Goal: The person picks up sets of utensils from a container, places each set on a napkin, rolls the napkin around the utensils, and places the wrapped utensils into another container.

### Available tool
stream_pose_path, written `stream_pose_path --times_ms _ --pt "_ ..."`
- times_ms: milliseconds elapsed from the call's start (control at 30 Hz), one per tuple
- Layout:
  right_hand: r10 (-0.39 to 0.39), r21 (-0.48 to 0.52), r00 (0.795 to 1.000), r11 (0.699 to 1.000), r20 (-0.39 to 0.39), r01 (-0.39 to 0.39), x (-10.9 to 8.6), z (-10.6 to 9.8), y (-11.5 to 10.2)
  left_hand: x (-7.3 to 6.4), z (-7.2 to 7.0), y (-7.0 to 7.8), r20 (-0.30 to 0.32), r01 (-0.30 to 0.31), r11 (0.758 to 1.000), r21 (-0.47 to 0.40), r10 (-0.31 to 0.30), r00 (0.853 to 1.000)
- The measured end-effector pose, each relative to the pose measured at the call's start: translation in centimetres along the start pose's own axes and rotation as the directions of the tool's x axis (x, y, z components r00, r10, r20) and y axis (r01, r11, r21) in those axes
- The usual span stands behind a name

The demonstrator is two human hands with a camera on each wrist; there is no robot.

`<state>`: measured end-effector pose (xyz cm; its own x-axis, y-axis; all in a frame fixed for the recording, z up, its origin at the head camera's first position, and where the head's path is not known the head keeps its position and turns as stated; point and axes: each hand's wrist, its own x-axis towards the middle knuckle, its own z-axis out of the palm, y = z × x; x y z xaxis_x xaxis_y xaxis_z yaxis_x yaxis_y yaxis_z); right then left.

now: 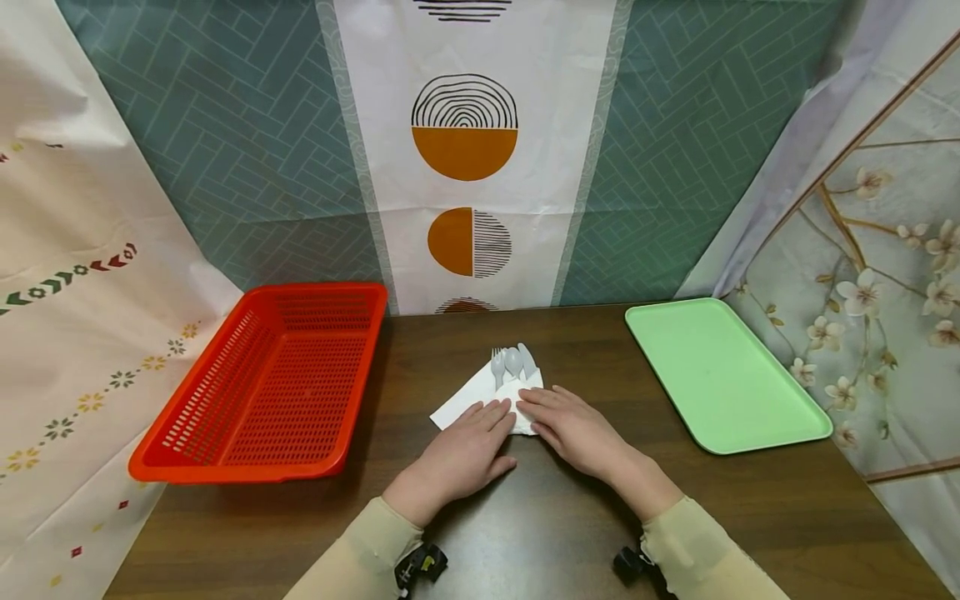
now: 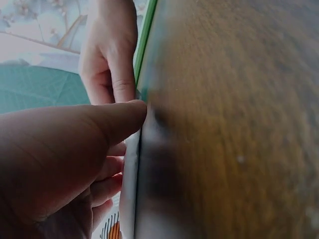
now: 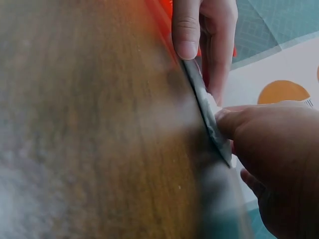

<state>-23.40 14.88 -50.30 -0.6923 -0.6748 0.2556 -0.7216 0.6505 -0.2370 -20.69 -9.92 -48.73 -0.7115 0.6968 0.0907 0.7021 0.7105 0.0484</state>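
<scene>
A white paper napkin (image 1: 463, 400) lies folded at the middle of the table. Out of its upper fold poke the heads of a pale grey plastic fork (image 1: 498, 367), spoon (image 1: 513, 362) and knife (image 1: 527, 361), side by side; their handles are covered. My left hand (image 1: 467, 450) rests on the napkin's lower left part, fingers fairly straight. From the right, my right hand (image 1: 577, 429) touches the folded part with extended fingers. Seen edge-on in the right wrist view, the napkin (image 3: 212, 119) is a thin layer on the tabletop under both hands.
On the left stands a red plastic basket (image 1: 345, 400) with slotted walls. A light green tray (image 1: 727, 375) lies at the right of the brown wooden table (image 1: 517, 533). Patterned cloths (image 1: 465, 192) hang behind and on both sides.
</scene>
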Motion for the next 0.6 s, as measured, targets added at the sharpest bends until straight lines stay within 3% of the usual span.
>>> stream_pose_path --times_ms 300,433,533,600 --pt "-0.002 0.009 0.999 1.000 -0.032 0.002 -0.3 0.5 0.1 -0.8 -0.4 -0.6 -0.020 0.061 0.997 -0.048 -0.062 0.998" --pt "-0.013 -0.001 0.998 1.000 -0.053 0.013 -0.3 0.8 0.0 -1.4 -0.7 -1.2 -0.057 0.105 0.991 -0.084 -0.110 0.992" --pt "-0.020 -0.007 0.998 1.000 -0.066 0.019 -0.3 0.8 0.0 -1.8 -0.9 -1.8 -0.117 0.154 0.982 -0.110 -0.166 0.979" --pt "-0.018 -0.006 0.998 1.000 -0.068 0.018 -0.3 0.8 -0.1 -2.1 -0.8 -2.3 -0.154 0.213 0.969 -0.126 -0.231 0.961"
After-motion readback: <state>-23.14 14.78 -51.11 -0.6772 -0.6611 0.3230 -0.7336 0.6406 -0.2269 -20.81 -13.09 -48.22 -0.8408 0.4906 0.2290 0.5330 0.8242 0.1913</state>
